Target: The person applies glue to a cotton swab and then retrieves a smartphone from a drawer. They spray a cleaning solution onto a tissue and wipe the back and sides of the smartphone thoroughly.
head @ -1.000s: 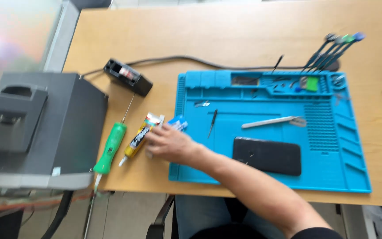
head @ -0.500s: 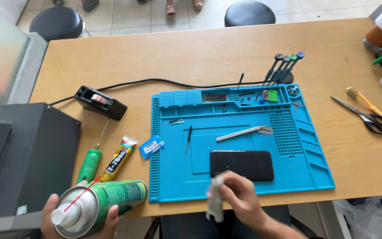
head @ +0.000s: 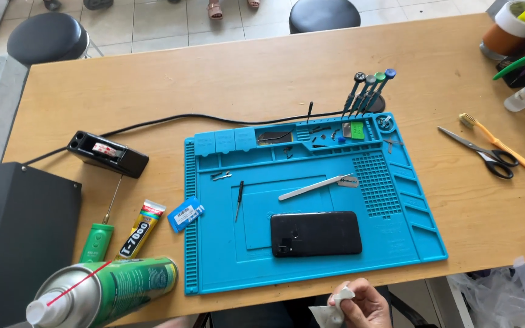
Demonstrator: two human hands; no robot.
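Observation:
Close to the camera at the lower left floats a green spray can (head: 107, 290) with a white nozzle and thin red straw; my left hand holds it from below and is hidden at the frame's edge. My right hand (head: 363, 304) is at the bottom edge, below the table's front, shut on a crumpled white cloth (head: 330, 313). A black phone (head: 316, 234) lies flat on the blue work mat (head: 226, 255), just beyond my right hand. A metal pry tool (head: 317, 186) and a small black screwdriver (head: 239, 200) rest on the mat above the phone.
Left of the mat lie a glue tube (head: 141, 229), a green-handled screwdriver (head: 97, 242), a small blue packet (head: 185, 214) and a black corded box (head: 107, 153). A black machine (head: 19, 237) fills the left edge. Upright screwdrivers (head: 369, 91), scissors (head: 478, 152), a toothbrush (head: 502, 146).
The view has tilted up and steadied. My right hand drew back from the mat's front edge to below the table with the cloth. The spray can stays raised at the lower left.

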